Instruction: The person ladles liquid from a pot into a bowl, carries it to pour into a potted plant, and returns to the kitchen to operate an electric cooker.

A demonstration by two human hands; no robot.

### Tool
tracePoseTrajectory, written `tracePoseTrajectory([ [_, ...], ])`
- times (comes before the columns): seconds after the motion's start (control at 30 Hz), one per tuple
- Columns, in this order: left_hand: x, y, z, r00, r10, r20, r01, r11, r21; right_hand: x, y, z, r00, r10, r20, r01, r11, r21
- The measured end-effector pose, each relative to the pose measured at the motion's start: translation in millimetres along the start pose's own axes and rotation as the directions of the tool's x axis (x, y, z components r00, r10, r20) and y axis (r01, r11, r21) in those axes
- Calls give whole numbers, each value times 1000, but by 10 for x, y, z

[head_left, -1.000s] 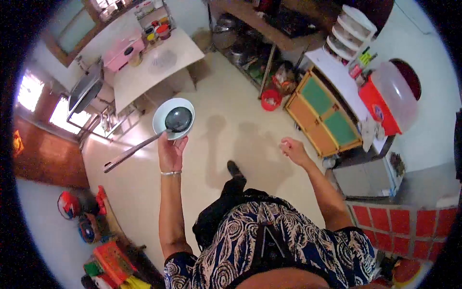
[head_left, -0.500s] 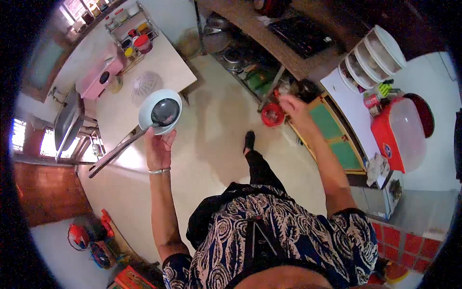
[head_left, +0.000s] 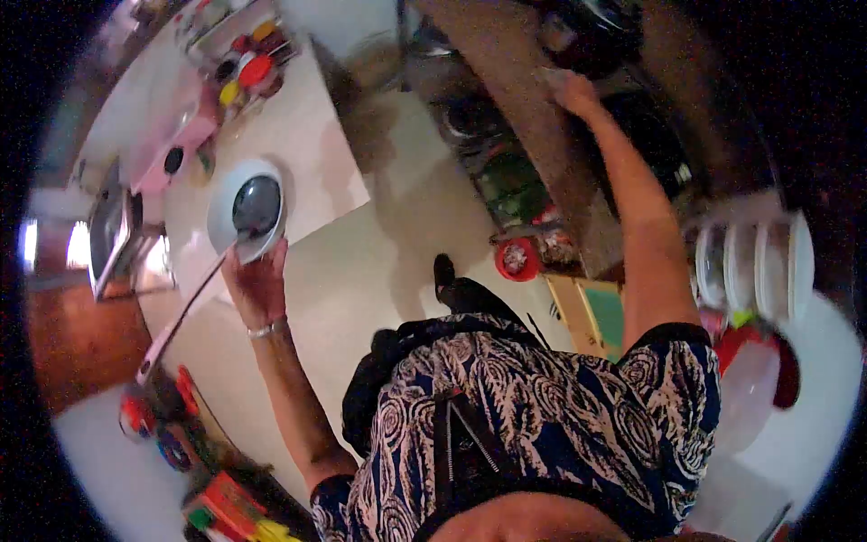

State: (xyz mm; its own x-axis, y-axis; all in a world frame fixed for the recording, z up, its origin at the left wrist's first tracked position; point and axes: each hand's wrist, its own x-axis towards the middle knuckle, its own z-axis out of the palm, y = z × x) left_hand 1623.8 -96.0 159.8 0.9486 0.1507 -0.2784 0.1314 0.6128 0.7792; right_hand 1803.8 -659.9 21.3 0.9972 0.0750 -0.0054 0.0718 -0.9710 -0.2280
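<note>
My left hand (head_left: 256, 282) is closed round the lower rim of a white bowl (head_left: 219, 212), with the thumb over its edge. A ladle (head_left: 256, 206) rests in the bowl, its dark round head inside. Its long handle points down to the left, past my wrist. My right hand (head_left: 574, 92) is stretched over the brown counter (head_left: 506, 68). Its fingers are blurred beside a small pale thing (head_left: 549, 78) that I cannot make out. A dark pot (head_left: 601, 32) stands just beyond that hand, and a black cooktop (head_left: 652, 135) lies right of my forearm.
A pale table (head_left: 316, 135) at the left bears a pink box (head_left: 176, 149) and a rack with red-lidded and yellow-lidded jars (head_left: 253, 70). A red basket (head_left: 517, 259) stands by the counter's base. White stacked containers (head_left: 754, 262) are at the right.
My right hand has moved up and away, from above the red basket to the counter by the pot. My left hand, with bowl and ladle, has shifted left. The view has turned.
</note>
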Motion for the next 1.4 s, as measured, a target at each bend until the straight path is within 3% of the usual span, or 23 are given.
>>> tracePoseTrajectory([
  [0.1,130,-66,-91,996,-60,63,69,988,-141,-409,420,27,969,165,183,-109,953,-282],
  [0.17,164,-10,-189,993,-79,92,87,992,-90,-709,740,313,881,422,214,-222,768,-601],
  [0.27,215,206,-731,988,-94,123,109,986,-126,-888,523,831,919,371,135,-243,801,-547],
  [0.37,188,470,-1373,995,-62,84,73,987,-143,-943,-228,1173,945,324,56,-258,836,-484],
  [0.47,82,685,-1879,996,-74,56,82,983,-162,-795,-1187,1318,977,207,59,-170,911,-375],
  [0.5,15,730,-1929,997,-64,33,68,984,-163,-593,-1318,1554,902,383,199,-398,917,40],
  [0.53,-69,748,-1906,999,-30,11,31,986,-166,-469,-1406,1682,789,461,405,-606,690,395],
  [0.57,-58,758,-1805,1000,-8,24,12,987,-160,-587,-1758,1472,842,291,454,-538,393,746],
  [0.6,-55,753,-1672,999,-9,36,15,988,-154,-724,-2369,1130,905,120,408,-408,-20,913],
  [0.67,-4,708,-1395,996,-19,89,36,980,-194,-757,-3167,843,939,19,344,-340,-111,934],
  [0.73,98,595,-1210,994,-25,107,44,982,-182,-742,-3788,801,926,-79,369,-377,-241,894],
  [0.8,215,486,-1081,992,-24,123,45,984,-173,-717,-4288,755,906,-295,303,-406,-409,818],
  [0.9,334,304,-965,990,-65,123,90,974,-206,-656,-4796,755,899,-245,363,-437,-451,778],
  [0.97,368,239,-844,992,-90,86,105,976,-193,-653,-4886,787,892,-320,319,-451,-595,665],
  [1.07,454,158,-827,991,-122,54,129,979,-156,-706,-4911,650,878,-362,313,-479,-667,570],
  [1.23,403,135,-853,994,-99,-34,95,990,-106,-835,-4966,489,864,-338,372,-499,-672,548],
  [1.4,325,108,-939,999,-39,5,39,991,-127,-932,-5063,511,862,-346,371,-506,-638,581],
])
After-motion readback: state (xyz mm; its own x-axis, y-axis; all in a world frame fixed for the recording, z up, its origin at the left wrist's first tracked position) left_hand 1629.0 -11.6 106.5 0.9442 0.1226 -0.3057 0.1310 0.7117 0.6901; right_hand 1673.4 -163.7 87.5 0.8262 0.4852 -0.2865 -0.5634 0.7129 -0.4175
